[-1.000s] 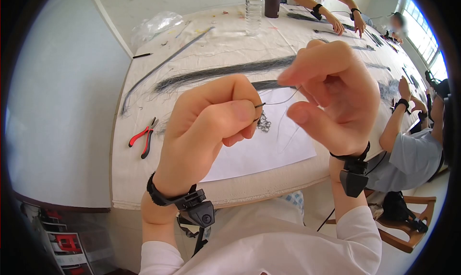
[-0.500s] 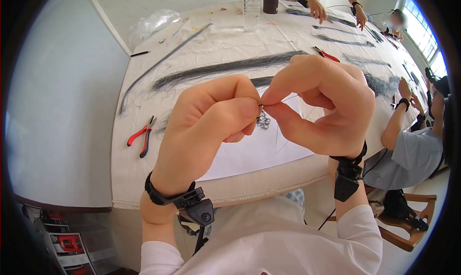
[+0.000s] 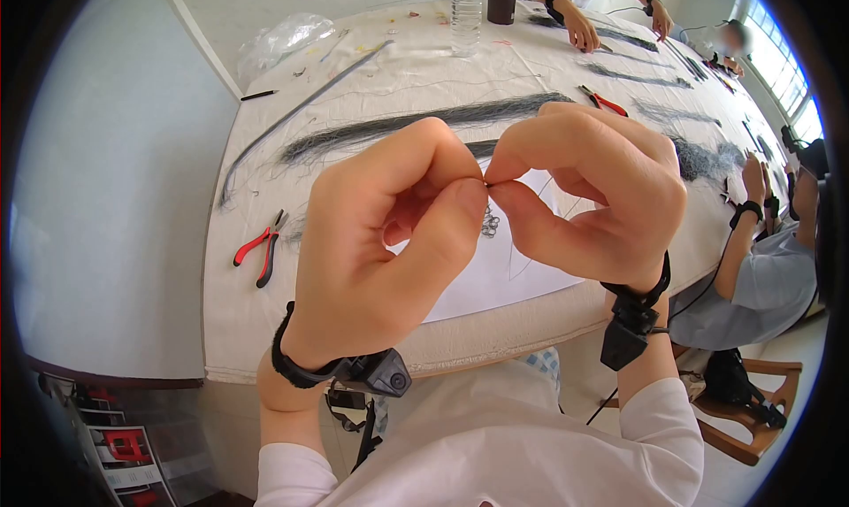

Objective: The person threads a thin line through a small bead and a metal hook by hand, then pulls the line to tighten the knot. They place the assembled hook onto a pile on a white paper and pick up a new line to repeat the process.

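Judging by the grip, the work is taken to be midway: a thin strand (image 3: 511,255) is pinched tightly between thumb and forefinger of the left hand (image 3: 389,241) and the right hand (image 3: 592,197) above the sheet of paper (image 3: 539,268). Small rings (image 3: 489,224) are left lying on it, and pliers (image 3: 256,250) are left untouched to its left.

**Fine strand pinched at the fingertips**

A thin dark strand (image 3: 539,188) is nipped where the fingertips (image 3: 462,199) of the left hand (image 3: 380,241) meet those of the right hand (image 3: 592,197); its gripped end is hidden between them; the free length curves slackly down below the right fingers.
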Demonstrator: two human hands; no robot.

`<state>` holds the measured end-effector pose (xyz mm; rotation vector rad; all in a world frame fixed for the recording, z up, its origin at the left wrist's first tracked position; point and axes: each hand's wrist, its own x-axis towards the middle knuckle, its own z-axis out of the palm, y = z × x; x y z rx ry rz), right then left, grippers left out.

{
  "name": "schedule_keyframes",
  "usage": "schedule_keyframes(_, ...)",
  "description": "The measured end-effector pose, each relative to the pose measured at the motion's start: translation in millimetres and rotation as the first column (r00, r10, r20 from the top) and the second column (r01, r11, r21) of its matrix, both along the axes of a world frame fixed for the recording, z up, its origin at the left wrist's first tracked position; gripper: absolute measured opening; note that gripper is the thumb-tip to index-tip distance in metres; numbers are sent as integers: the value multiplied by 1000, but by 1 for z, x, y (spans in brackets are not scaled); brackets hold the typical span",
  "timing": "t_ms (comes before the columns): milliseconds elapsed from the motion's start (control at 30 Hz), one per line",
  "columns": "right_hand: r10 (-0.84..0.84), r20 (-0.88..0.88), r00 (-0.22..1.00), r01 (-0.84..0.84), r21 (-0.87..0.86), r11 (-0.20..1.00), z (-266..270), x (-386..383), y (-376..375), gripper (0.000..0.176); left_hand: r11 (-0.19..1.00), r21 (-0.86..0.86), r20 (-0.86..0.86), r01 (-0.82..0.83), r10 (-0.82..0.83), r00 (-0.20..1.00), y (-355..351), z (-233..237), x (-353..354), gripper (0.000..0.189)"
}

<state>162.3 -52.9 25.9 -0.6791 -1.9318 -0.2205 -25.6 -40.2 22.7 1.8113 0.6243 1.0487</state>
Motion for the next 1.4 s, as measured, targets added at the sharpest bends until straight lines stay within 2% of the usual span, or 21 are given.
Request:
schedule_keyframes(167, 14, 9, 1000, -13, -103, 995, 3, 2, -4, 25, 984, 159, -59, -78, 88, 994, -2, 0, 1, 19)
schedule_keyframes(267, 63, -56, 996, -71, -150, 986, 5, 4, -4, 28, 988, 132, -38, -77, 83, 996, -3, 2, 1, 17)
schedule_keyframes(333, 36, -38, 999, -42, -179, 983, 13, 6, -9, 28, 999, -33, 37, -34, 35, 999, -5, 7, 2, 15)
schedule_keyframes(500, 0, 5, 1000, 1, -189, 982, 10, 9, -5, 25, 997, -70, 140, 35, -24, 990, 1, 4, 5, 12)
schedule_keyframes(567, 63, 6, 998, -62, -155, 986, 8, 9, -3, 21, 996, -82, 168, 41, -27, 985, 2, 5, 7, 12)
schedule_keyframes(767, 84, -53, 995, -92, -159, 983, 5, 7, -5, 19, 991, -99, 177, 86, -68, 982, 7, 0, 7, 12)
schedule_keyframes(800, 84, -53, 995, -92, -159, 983, 5, 7, -5, 19, 986, -97, 203, 136, -114, 972, 10, -3, 4, 13)
schedule_keyframes(833, 59, -35, 998, -64, -157, 985, 6, 8, -5, 19, 978, -94, 229, 186, -160, 960, 12, -4, 2, 15)
schedule_keyframes(967, 16, 20, 1000, -13, -148, 989, 12, 11, -4, 20, 982, -83, 221, 172, -150, 964, 13, -4, 3, 15)
schedule_keyframes(1033, 23, -10, 1000, -24, -139, 990, 11, 12, -4, 20, 959, -191, 224, 210, -165, 960, 14, -2, 2, 15)
schedule_keyframes(1067, 28, -39, 999, -33, -130, 991, 11, 12, -3, 21, 959, -192, 224, 210, -165, 961, 12, 0, 3, 15)
schedule_keyframes(1133, 28, -11, 1000, -30, -122, 992, 12, 16, -3, 21, 937, -289, 228, 197, -133, 965, 8, 5, 6, 18)
schedule_keyframes(1200, 28, 17, 999, -25, -114, 993, 13, 17, -3, 21, 927, -309, 226, 213, -146, 963, 10, 5, 4, 18)
schedule_keyframes(1267, -39, -51, 998, 30, -155, 987, 13, 16, -5, 20, 916, -329, 224, 229, -160, 962, 11, 4, 3, 19)
schedule_keyframes(1400, -136, -49, 989, 120, -246, 962, 20, 24, -9, 11, 899, -341, 255, 276, -194, 947, 13, 3, 3, 17)
